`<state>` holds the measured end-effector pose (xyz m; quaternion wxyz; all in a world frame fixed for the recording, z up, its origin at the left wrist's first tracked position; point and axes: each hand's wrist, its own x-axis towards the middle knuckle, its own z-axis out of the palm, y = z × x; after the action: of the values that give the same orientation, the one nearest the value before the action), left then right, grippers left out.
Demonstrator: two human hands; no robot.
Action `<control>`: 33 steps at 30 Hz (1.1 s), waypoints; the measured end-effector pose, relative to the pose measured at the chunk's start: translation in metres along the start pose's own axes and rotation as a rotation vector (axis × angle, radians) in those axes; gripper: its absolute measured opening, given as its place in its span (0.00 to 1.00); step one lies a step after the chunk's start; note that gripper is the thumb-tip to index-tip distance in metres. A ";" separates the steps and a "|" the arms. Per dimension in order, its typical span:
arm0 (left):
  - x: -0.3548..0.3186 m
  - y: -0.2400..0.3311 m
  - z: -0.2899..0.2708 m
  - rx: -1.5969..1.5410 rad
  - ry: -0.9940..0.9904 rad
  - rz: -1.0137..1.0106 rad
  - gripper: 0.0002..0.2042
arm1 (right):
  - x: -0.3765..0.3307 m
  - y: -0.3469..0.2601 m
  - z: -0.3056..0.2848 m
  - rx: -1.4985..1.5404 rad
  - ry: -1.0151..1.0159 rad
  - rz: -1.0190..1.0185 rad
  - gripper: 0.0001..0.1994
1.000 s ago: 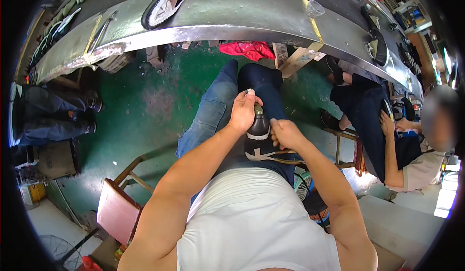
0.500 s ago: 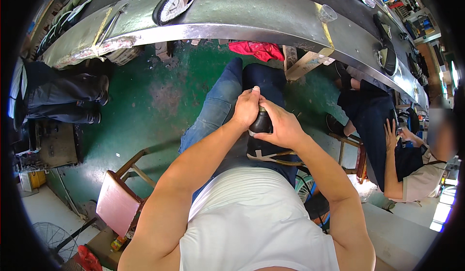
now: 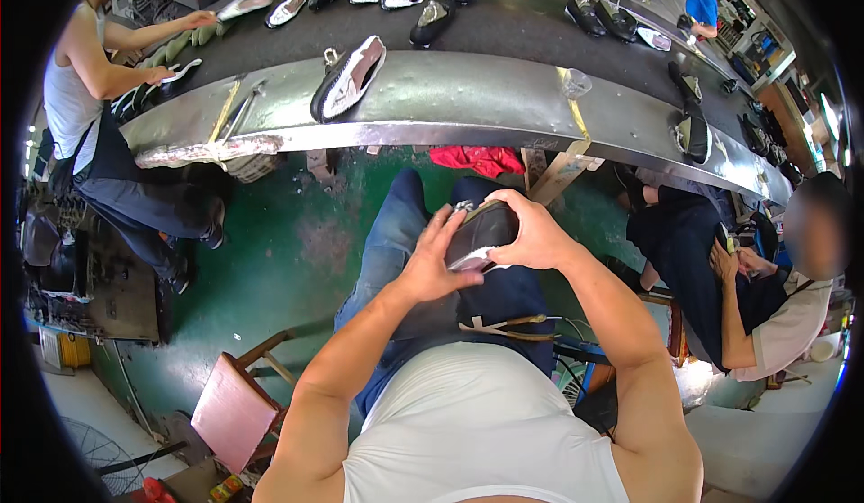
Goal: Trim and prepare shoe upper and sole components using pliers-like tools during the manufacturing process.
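Green flooring [image 3: 288, 264] is bordered by a long metal-edged bench [image 3: 468, 85], on which many shoes are spread. Over the person's thighs, a dark shoe [image 3: 486, 236] with a white edge is held between both hands: one side is clasped by the right hand [image 3: 538, 235], the other by the left hand [image 3: 428, 264], fingers fanned. Near the waist, a tan-handled tool [image 3: 515, 320] is laid across the lap.

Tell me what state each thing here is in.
Black shoe: held
Left hand: fingers spread, at the shoe's left side
Right hand: gripping the shoe
Wooden-handled tool: lying on the lap
White-stitched shoe: resting on the bench edge
Red cloth: crumpled
Pink-seated chair: unoccupied
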<state>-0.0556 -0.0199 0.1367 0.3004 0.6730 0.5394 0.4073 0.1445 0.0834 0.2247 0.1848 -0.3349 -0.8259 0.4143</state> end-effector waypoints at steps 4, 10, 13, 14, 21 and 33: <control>-0.002 -0.001 -0.002 -0.223 0.102 -0.026 0.47 | -0.007 0.031 0.010 0.369 0.088 -0.007 0.40; -0.021 -0.053 0.034 -0.340 0.259 -0.414 0.35 | -0.125 0.083 0.041 -0.417 -0.368 -0.085 0.28; -0.011 -0.044 0.029 -0.435 0.054 -0.691 0.31 | -0.137 0.088 0.044 -0.474 -0.419 -0.041 0.28; -0.010 -0.044 0.034 -0.322 0.057 -0.702 0.30 | -0.130 0.080 0.038 -0.486 -0.486 0.040 0.28; 0.000 -0.044 0.028 0.252 -0.166 -0.757 0.25 | -0.113 0.113 -0.003 -0.229 -0.754 0.245 0.27; -0.022 -0.076 -0.008 -0.044 -0.401 -0.960 0.21 | -0.029 0.129 0.071 0.870 -0.332 0.775 0.19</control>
<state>-0.1005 -0.0235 0.0715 0.5648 0.4082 0.7105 0.0982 0.1754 0.0794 0.0780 0.0089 -0.4361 -0.4164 0.7977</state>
